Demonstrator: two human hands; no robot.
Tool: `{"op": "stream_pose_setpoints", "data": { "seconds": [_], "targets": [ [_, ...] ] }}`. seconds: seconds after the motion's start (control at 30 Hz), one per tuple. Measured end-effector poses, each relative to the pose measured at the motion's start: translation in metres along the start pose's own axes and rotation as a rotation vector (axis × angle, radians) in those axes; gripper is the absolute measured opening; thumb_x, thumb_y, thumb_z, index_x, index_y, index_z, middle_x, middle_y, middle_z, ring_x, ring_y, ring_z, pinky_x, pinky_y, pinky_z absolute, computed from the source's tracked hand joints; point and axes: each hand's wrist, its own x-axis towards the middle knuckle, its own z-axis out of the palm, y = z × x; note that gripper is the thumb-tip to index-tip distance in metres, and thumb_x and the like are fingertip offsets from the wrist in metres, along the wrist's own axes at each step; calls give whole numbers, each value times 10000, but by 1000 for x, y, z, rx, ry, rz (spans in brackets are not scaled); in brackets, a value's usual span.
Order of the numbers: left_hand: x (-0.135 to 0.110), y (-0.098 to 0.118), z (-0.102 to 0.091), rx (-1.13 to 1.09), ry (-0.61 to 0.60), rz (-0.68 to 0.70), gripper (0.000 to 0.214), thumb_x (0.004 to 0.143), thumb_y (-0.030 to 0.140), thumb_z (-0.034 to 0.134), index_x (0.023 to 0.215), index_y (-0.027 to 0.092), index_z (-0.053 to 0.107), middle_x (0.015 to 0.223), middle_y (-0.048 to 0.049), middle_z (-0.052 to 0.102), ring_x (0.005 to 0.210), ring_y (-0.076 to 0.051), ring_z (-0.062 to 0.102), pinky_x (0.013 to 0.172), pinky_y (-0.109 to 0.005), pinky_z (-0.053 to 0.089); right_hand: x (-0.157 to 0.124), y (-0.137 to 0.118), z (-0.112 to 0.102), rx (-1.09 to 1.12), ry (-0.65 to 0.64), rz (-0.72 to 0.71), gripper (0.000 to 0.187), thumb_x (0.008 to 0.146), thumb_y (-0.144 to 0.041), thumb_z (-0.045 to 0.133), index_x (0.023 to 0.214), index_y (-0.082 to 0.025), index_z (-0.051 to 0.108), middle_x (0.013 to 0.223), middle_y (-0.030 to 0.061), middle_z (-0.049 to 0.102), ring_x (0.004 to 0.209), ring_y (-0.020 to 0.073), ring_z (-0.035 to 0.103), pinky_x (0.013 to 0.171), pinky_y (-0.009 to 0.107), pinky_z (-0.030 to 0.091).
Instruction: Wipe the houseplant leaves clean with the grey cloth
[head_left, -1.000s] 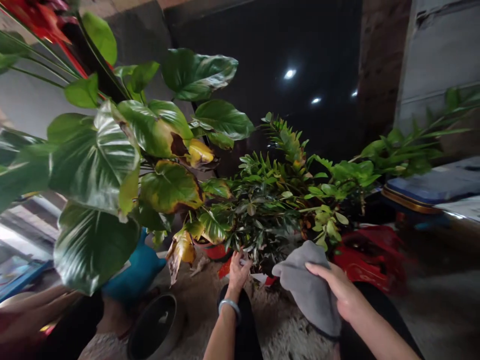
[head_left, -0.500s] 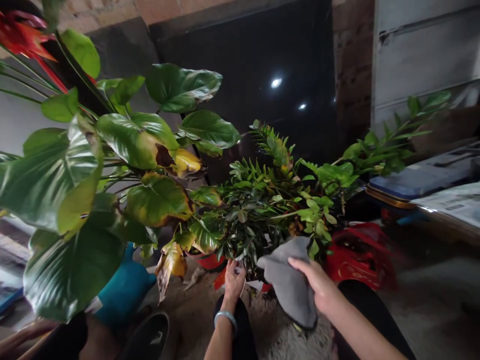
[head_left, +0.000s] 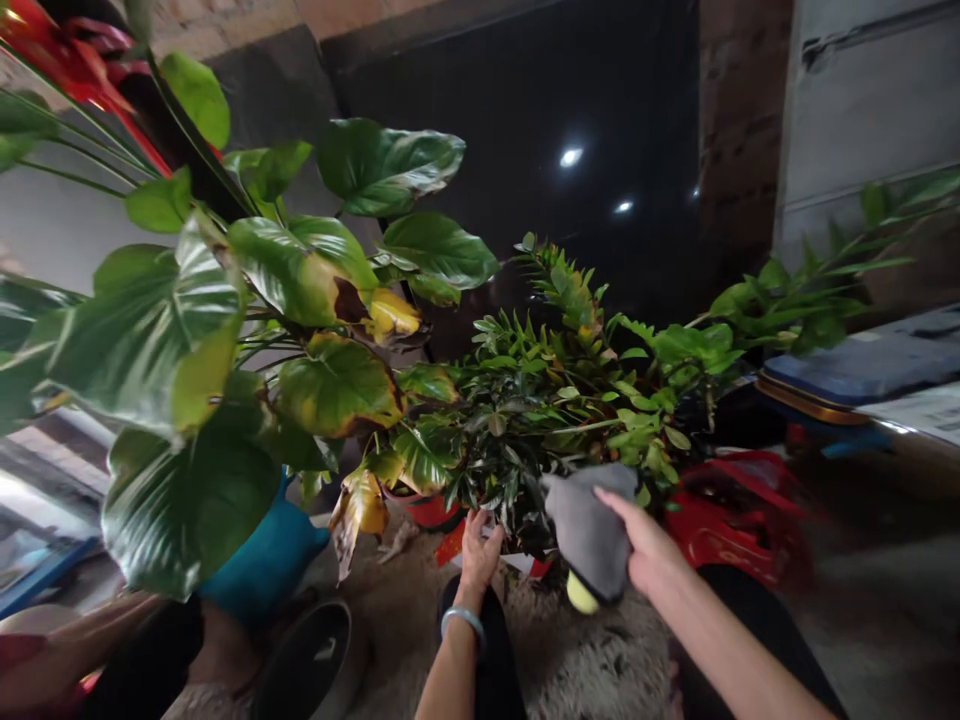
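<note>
My right hand (head_left: 643,548) is closed on a grey cloth (head_left: 592,525) with a dark edge and a pale yellow-green underside showing at its lower end. The cloth hangs just right of a bushy plant with small dark leaves (head_left: 502,465). Low at that plant's front, my left hand (head_left: 480,552), with a pale bangle on its wrist, reaches up with thumb and fingers apart. The leaves partly hide its fingertips, so I cannot tell whether they touch. A red and white pot or wrapper (head_left: 529,563) lies right beside it.
A large-leaved plant (head_left: 195,500) with some browned leaves spreads across the left. Behind it are a red pot (head_left: 427,508) and a blue-teal bag (head_left: 266,555). Another person's arm (head_left: 90,640) is at lower left, near a dark bucket (head_left: 307,660). A red plastic bag (head_left: 739,520) sits right.
The view has shifted left, so most things appear farther right. The cloth has turned, baring its yellow-green underside. My left hand's fingers have spread more.
</note>
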Motion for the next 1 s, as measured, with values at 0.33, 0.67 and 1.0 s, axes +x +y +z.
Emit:
{"op": "stream_pose_setpoints", "data": {
  "seconds": [0.33,0.67,1.0],
  "targets": [
    [-1,7,1,16,6,-15,132,600,220,638,704,200,715,818,-87,702,963,-306,652,930,-439,508,7,-65,44,164,-88,-188,208,545,-255,793,733,-217,715,726,47,798,796,287,752,724,377,613],
    [0,0,-10,-83,170,-112,239,569,199,617,786,211,718,810,-47,661,822,-251,653,840,-387,524,-29,3,-20,2,67,210,84,527,-274,769,538,-249,689,529,70,732,543,292,718,528,375,595],
    [-5,2,-26,-422,265,-248,160,505,301,608,638,222,568,603,35,545,543,-126,510,592,-301,481,10,-46,37,137,-19,-47,150,540,-245,764,648,-272,664,573,6,752,694,298,751,708,434,625]
  ]
}}
